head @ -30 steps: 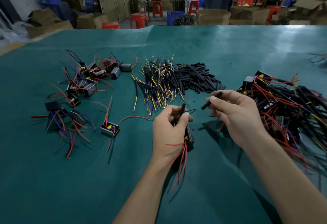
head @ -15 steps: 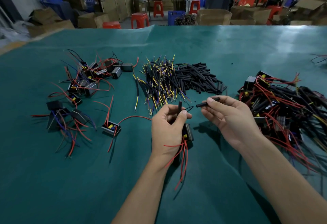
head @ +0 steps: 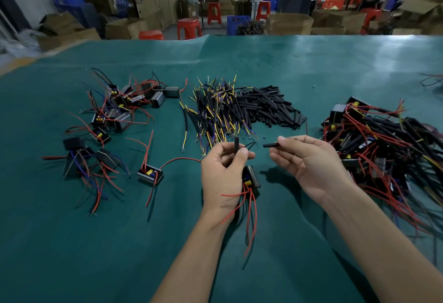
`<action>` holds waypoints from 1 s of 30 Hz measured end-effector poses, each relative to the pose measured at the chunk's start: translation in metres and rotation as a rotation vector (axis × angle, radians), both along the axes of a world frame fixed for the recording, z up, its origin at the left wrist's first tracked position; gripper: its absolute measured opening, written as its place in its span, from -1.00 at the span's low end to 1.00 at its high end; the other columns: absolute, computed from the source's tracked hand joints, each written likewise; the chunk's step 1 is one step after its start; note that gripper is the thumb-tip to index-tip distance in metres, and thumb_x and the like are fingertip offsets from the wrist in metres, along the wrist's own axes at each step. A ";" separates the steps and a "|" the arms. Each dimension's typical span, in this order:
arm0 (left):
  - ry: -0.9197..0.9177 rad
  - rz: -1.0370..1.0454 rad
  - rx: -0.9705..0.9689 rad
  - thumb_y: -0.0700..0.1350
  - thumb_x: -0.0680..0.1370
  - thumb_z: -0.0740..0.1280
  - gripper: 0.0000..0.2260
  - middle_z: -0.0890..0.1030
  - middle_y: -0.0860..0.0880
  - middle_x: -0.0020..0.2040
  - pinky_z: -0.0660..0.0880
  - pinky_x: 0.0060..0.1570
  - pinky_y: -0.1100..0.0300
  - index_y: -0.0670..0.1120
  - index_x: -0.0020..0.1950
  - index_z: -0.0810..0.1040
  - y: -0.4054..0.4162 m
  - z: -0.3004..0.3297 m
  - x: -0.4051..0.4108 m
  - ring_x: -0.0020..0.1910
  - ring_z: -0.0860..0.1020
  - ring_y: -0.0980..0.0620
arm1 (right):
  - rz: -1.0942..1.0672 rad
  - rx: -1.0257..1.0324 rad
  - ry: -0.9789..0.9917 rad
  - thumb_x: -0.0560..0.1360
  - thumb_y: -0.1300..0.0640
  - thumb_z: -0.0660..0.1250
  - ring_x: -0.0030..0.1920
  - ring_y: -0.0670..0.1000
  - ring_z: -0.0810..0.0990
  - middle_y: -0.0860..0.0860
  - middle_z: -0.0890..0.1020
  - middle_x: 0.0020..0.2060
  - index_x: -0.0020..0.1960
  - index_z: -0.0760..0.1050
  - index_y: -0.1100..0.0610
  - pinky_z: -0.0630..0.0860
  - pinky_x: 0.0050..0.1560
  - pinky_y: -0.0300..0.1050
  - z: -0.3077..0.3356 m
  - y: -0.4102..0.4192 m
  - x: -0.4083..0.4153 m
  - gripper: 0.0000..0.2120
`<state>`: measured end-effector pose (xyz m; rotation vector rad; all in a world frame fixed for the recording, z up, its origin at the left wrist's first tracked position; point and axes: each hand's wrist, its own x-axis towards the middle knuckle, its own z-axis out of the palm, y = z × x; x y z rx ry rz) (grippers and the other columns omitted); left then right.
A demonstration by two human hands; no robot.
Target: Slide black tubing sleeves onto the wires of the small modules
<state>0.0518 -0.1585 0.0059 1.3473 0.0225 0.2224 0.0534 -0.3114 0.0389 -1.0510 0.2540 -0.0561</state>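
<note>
At frame centre, the left hand (head: 223, 175) gripped a module (head: 251, 178) and sleeved wire (head: 236, 145); the right hand (head: 311, 166) pinched a loose sleeve (head: 271, 145), seemingly needing threading onto another wire.

my desk (head: 72, 242): teal-green mat | sleeve (head: 236, 145) in my fingers (head: 243, 153): black | my module (head: 251, 178): black, yellow part, red wires (head: 251, 209) | tubing pile (head: 268, 107): black | loose leads (head: 215, 113): yellow, blue, black | stools (head: 189, 28): red

Green table cover (head: 311, 68). Behind it: brown boxes (head: 288, 23), red stools (head: 189, 28), blue crate (head: 238, 23). Far back blurry, maybe people at tables.
</note>
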 end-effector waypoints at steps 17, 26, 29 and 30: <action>0.002 -0.021 -0.011 -0.31 0.59 0.36 -0.91 0.72 -0.05 -0.24 0.52 -0.27 0.25 -0.14 -0.05 0.56 -0.001 0.002 0.000 -0.28 0.63 0.15 | 0.013 0.018 -0.034 0.31 0.26 0.52 -0.24 0.09 0.73 0.15 0.67 -0.30 -0.12 0.51 0.25 0.66 -0.20 -0.16 -0.003 0.006 0.000 -0.77; 0.005 -0.014 -0.027 -0.30 0.59 0.36 -0.92 0.72 -0.05 -0.24 0.51 -0.32 0.28 -0.14 -0.04 0.55 -0.001 0.001 0.000 -0.29 0.62 0.15 | 0.021 0.038 0.011 0.32 0.27 0.52 -0.27 0.06 0.72 0.13 0.67 -0.33 -0.13 0.50 0.23 0.64 -0.26 -0.19 -0.002 0.004 0.001 -0.78; -0.015 -0.008 0.011 -0.31 0.58 0.36 -0.92 0.71 -0.04 -0.27 0.48 -0.35 0.33 -0.15 -0.02 0.59 -0.001 0.001 0.000 -0.35 0.59 0.19 | 0.023 0.088 0.027 0.38 0.30 0.50 -0.27 0.05 0.72 0.13 0.67 -0.32 -0.15 0.50 0.23 0.64 -0.26 -0.21 -0.003 0.004 0.003 -0.83; -0.019 -0.013 0.018 -0.31 0.58 0.36 -0.91 0.70 -0.04 -0.28 0.46 -0.39 0.32 -0.13 -0.02 0.61 -0.001 0.000 0.000 -0.38 0.56 0.19 | 0.030 0.083 0.020 0.34 0.28 0.52 -0.27 0.05 0.72 0.14 0.67 -0.31 -0.15 0.51 0.23 0.64 -0.26 -0.21 -0.003 0.004 0.003 -0.80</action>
